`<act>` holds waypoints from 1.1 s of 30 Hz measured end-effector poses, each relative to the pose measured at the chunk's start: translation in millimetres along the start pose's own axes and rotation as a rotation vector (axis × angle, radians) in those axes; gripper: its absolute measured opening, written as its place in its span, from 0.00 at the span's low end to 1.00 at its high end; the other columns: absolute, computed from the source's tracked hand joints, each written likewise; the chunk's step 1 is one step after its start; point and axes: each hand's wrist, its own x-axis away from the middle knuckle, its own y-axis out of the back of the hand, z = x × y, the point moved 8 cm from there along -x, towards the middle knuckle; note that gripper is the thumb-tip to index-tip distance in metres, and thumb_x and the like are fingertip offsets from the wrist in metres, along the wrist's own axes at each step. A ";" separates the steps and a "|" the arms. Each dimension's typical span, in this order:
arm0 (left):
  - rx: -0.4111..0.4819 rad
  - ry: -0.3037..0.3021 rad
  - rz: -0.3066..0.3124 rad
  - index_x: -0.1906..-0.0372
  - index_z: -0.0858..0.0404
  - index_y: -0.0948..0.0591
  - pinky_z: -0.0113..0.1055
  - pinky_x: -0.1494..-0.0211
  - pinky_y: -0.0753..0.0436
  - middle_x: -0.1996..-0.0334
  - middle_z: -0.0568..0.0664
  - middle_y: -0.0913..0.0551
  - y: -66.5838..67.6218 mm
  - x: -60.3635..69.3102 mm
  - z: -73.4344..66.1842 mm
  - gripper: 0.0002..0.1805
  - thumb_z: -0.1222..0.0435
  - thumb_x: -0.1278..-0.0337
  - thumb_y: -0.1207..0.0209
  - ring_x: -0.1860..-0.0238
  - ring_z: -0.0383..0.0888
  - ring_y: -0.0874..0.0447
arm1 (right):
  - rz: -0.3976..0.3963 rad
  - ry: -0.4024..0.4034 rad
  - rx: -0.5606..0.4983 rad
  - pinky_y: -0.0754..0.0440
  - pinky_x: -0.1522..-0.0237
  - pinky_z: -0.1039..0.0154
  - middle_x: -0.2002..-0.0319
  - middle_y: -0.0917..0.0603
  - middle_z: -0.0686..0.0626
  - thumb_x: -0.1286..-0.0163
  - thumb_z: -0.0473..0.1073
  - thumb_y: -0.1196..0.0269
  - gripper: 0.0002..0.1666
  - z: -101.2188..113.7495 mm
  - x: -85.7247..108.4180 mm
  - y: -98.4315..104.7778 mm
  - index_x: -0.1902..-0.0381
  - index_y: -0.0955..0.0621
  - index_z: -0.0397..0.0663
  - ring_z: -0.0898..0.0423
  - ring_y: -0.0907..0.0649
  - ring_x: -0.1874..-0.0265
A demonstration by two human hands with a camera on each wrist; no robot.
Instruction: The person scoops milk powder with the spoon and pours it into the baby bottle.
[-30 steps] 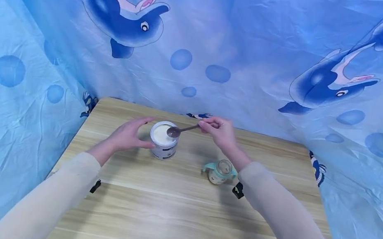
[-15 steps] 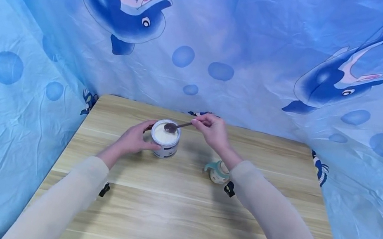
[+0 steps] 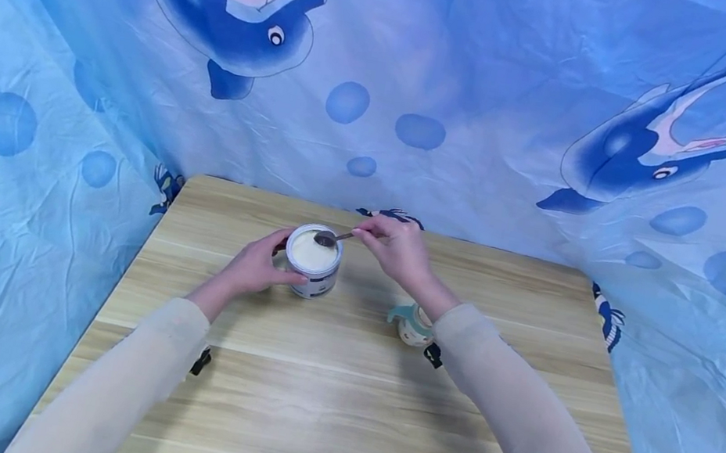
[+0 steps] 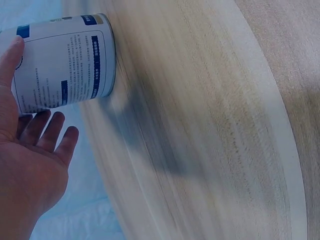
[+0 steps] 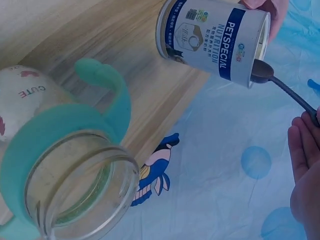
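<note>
A white milk powder can (image 3: 316, 285) stands upright on the table, filled with pale powder (image 3: 312, 256). My left hand (image 3: 254, 267) holds it from the left, thumb at the front and fingers at the back; in the left wrist view the thumb lies on the can's printed label (image 4: 65, 65). With its fingertips, my right hand (image 3: 399, 252) pinches the handle of a dark spoon (image 3: 327, 239). The spoon's bowl hangs over the can's far rim; in the right wrist view the bowl (image 5: 262, 71) is at the mouth. Whether it touches powder I cannot tell.
A clear glass baby bottle with teal handles (image 3: 404, 314) stands uncapped on the wooden table (image 3: 306, 408), partly hidden by the right sleeve. In the right wrist view its open glass mouth (image 5: 117, 200) shows. Blue dolphin-print curtains (image 3: 484, 182) hang behind and at both sides.
My left hand has closed in from beside the can to hold it. The right hand has moved left, bringing the spoon bowl farther over the can, toward its far rim.
</note>
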 end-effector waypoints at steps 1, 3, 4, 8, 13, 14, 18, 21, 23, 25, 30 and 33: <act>0.003 0.001 -0.001 0.16 0.53 0.38 0.66 0.21 0.34 0.21 0.57 0.31 -0.1 0.0 0.2 0.61 0.43 0.53 0.18 0.23 0.63 0.32 | 0.011 0.008 0.013 0.11 0.55 0.56 0.62 0.06 0.49 0.26 0.42 0.28 0.05 0.5 -0.1 -0.9 0.59 0.08 0.46 0.55 0.07 0.62; 0.010 0.000 -0.002 0.16 0.53 0.38 0.65 0.21 0.33 0.21 0.57 0.30 -0.5 -0.2 0.2 0.61 0.44 0.53 0.18 0.23 0.63 0.32 | 0.031 0.024 0.034 0.12 0.56 0.55 0.61 0.06 0.50 0.26 0.42 0.28 0.05 0.9 0.0 -2.7 0.58 0.08 0.47 0.55 0.07 0.63; 0.012 -0.002 -0.003 0.16 0.53 0.37 0.65 0.21 0.33 0.21 0.56 0.30 -1.1 -0.4 -0.2 0.60 0.44 0.52 0.18 0.23 0.63 0.32 | 0.040 0.035 0.041 0.12 0.56 0.55 0.61 0.06 0.50 0.26 0.42 0.28 0.05 1.4 0.2 -3.0 0.58 0.08 0.47 0.55 0.07 0.63; 0.043 -0.016 -0.018 0.17 0.52 0.36 0.62 0.21 0.32 0.22 0.56 0.29 -1.9 -0.8 -2.4 0.59 0.47 0.53 0.17 0.23 0.62 0.31 | 0.074 0.104 0.084 0.10 0.60 0.59 0.62 0.07 0.49 0.26 0.41 0.28 0.04 6.1 2.0 -5.6 0.59 0.09 0.46 0.56 0.08 0.65; 0.077 -0.029 -0.038 0.17 0.52 0.36 0.58 0.21 0.30 0.24 0.56 0.27 -2.3 -1.1 -6.5 0.60 0.50 0.54 0.16 0.24 0.61 0.29 | 0.131 0.132 0.116 0.09 0.61 0.62 0.63 0.07 0.50 0.26 0.40 0.28 0.04 8.0 7.7 -11.5 0.60 0.10 0.45 0.57 0.09 0.66; 0.081 -0.032 -0.039 0.17 0.53 0.37 0.58 0.21 0.30 0.24 0.57 0.27 -2.5 -1.2 -7.4 0.60 0.50 0.54 0.16 0.24 0.61 0.29 | 0.141 0.123 0.103 0.09 0.62 0.61 0.64 0.07 0.49 0.26 0.40 0.28 0.04 6.8 8.9 -12.7 0.60 0.10 0.45 0.57 0.09 0.66; 0.089 -0.028 -0.041 0.17 0.54 0.38 0.59 0.21 0.30 0.24 0.58 0.27 -3.1 -1.3 -8.6 0.61 0.50 0.55 0.16 0.25 0.61 0.29 | 0.168 0.057 0.039 0.09 0.62 0.59 0.65 0.07 0.49 0.26 0.40 0.28 0.04 -0.5 12.5 -16.6 0.60 0.09 0.44 0.56 0.09 0.66; 0.095 -0.025 -0.039 0.17 0.53 0.38 0.59 0.21 0.31 0.24 0.57 0.27 -3.7 -1.3 -8.6 0.61 0.49 0.54 0.16 0.24 0.61 0.29 | 0.186 -0.015 -0.001 0.09 0.59 0.62 0.65 0.07 0.50 0.26 0.40 0.28 0.04 -7.0 13.7 -19.1 0.59 0.09 0.45 0.57 0.08 0.65; 0.097 -0.025 -0.038 0.17 0.53 0.37 0.59 0.21 0.31 0.24 0.57 0.27 -3.8 -1.1 -8.7 0.60 0.49 0.54 0.16 0.24 0.60 0.29 | 0.199 -0.060 -0.019 0.09 0.58 0.64 0.64 0.07 0.50 0.26 0.41 0.28 0.04 -10.3 14.1 -20.3 0.59 0.09 0.46 0.57 0.08 0.64; 0.095 -0.026 -0.038 0.17 0.53 0.37 0.59 0.21 0.31 0.24 0.56 0.27 -3.8 -1.2 -9.0 0.60 0.49 0.54 0.16 0.24 0.60 0.29 | 0.214 -0.093 -0.033 0.09 0.57 0.65 0.64 0.07 0.51 0.26 0.42 0.28 0.05 -11.8 14.2 -21.4 0.59 0.09 0.47 0.58 0.08 0.64; 0.092 -0.026 -0.037 0.17 0.52 0.37 0.58 0.20 0.31 0.24 0.56 0.27 -3.2 -1.2 -9.2 0.60 0.49 0.54 0.16 0.24 0.59 0.29 | 0.242 -0.151 -0.074 0.09 0.58 0.64 0.64 0.07 0.51 0.26 0.42 0.28 0.04 -13.7 14.7 -23.7 0.59 0.09 0.47 0.58 0.09 0.64; 0.092 -0.017 -0.038 0.17 0.53 0.37 0.59 0.20 0.32 0.24 0.56 0.27 -2.9 -0.8 -8.6 0.60 0.49 0.54 0.16 0.24 0.59 0.29 | 0.258 -0.181 -0.111 0.09 0.58 0.64 0.64 0.07 0.51 0.27 0.41 0.27 0.04 -14.9 15.0 -25.4 0.60 0.09 0.47 0.59 0.09 0.64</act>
